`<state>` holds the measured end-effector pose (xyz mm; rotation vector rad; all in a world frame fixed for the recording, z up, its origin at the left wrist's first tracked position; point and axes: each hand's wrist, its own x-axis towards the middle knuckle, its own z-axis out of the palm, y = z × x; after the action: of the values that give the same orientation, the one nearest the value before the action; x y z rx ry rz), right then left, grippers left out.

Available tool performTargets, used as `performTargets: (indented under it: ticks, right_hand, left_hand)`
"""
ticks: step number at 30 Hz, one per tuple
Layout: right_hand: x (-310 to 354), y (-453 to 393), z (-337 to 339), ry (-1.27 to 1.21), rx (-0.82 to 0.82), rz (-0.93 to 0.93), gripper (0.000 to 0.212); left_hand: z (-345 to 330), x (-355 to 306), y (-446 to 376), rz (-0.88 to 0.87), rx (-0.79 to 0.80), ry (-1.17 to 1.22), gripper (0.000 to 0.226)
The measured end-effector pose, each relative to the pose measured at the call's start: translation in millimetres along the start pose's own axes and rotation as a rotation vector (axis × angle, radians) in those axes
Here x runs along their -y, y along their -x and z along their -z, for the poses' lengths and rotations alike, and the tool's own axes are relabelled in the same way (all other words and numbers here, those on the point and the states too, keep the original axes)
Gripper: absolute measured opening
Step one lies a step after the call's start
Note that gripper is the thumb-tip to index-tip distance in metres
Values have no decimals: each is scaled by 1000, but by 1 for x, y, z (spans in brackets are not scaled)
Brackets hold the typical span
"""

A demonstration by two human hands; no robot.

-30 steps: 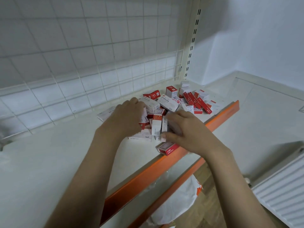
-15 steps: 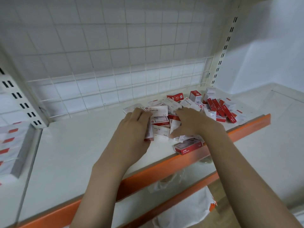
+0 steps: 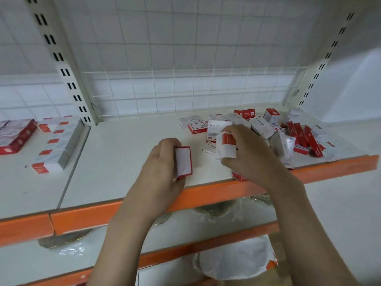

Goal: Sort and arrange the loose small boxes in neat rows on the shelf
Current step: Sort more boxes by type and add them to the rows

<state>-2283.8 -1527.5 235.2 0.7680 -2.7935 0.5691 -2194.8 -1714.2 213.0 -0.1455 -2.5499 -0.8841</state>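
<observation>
Head view: left hand (image 3: 162, 162) fingers grip red-edged box (image 3: 184, 162); right hand (image 3: 245, 153) fingers clutch white boxes (image 3: 225, 147) (red labels).

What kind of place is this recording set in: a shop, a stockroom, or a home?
Probably a shop aisle or stockroom. The shelf has an orange front edge, slotted uprights and a wire grid back, and holds many identical staples boxes, some stacked neatly in rows.

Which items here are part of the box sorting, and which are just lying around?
In the job:
- red-edged box, held in left hand
- white-and-red boxes, held in right hand
- loose pile of boxes
- shelf

Lying about:
- stacked packs on the neighbouring shelf
- white bag below
</observation>
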Motion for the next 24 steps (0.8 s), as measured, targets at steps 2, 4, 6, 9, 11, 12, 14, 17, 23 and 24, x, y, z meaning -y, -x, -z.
performTargets:
  ticks: [2, 4, 6, 9, 11, 12, 14, 17, 23, 24]
  right_hand:
    - [10, 12, -9, -102, -5, 52, 60]
    - [19, 23, -18, -166, -11, 96, 59]
    - [27, 30, -26, -187, -9, 125, 58]
    - [39, 34, -36, -205, -10, 136, 57]
    - [50, 34, -40, -214, -14, 142, 58]
    - [57, 34, -42, -221, -15, 145, 58]
    - [72, 33, -46, -238, -7, 143, 59]
    - [101, 28, -55, -269, -4, 159, 59]
    - [174, 17, -79, -359, -7, 164, 55]
    - [187, 16, -84, -367, -2, 172, 55]
  left_hand:
    - [4, 5, 13, 17, -30, -16, 52]
    - [11, 10, 24, 36, -49, -38, 51]
    - [19, 14, 35, 59, -75, -70, 51]
    - [30, 22, 48, 128, -113, -101, 57]
    - [39, 30, 54, 141, -144, -82, 60]
    - [44, 34, 57, 137, -161, -63, 60]
    - [55, 42, 62, 152, -192, -36, 60]
    - [76, 56, 73, 178, -207, -53, 70]
    - [135, 97, 95, 175, -186, -26, 73]
    - [145, 105, 99, 194, -182, -20, 73]
